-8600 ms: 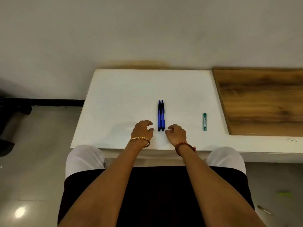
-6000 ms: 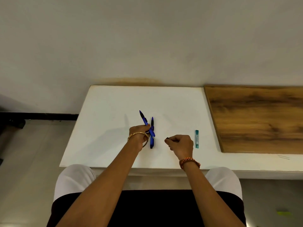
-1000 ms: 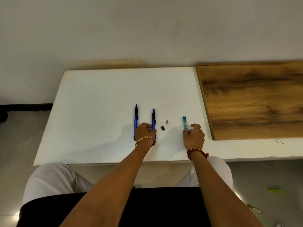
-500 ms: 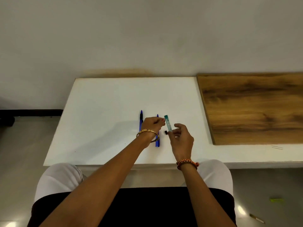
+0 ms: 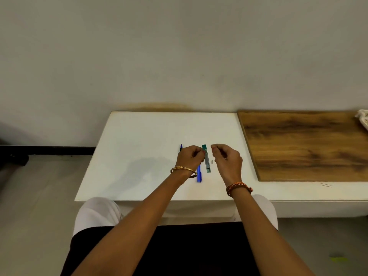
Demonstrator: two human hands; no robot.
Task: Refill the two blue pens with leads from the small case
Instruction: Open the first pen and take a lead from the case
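While the person is sitting at the flat white table (image 5: 139, 156), the head camera is looking down at both hands over the middle of it. The left hand (image 5: 190, 158) is holding the small, thin green lead case (image 5: 207, 162) by its top end, with the fingers curled and pinching it. The case is hanging almost straight up and down, a little tilted, between the two hands. The right hand (image 5: 227, 158) is staying just beside the case, with its fingers bent in and the fingertips close together. I cannot tell if it is pinching something tiny or nothing at all.

One long blue pen (image 5: 199, 174) is lying on the table under the left hand, and only its near end is showing below the wrist. The dark tip of the second blue pen (image 5: 181, 147) is peeking out just past the left hand's knuckles. A tiny grey piece (image 5: 211, 161) is lying on the table between the case and the right hand.

A gold metal bangle (image 5: 183, 169) is sitting on the left wrist. An orange and red thread band (image 5: 238, 186) is wrapping the right wrist. A brown wooden board (image 5: 308, 144) is lying on the right side of the table, well apart from the hands.
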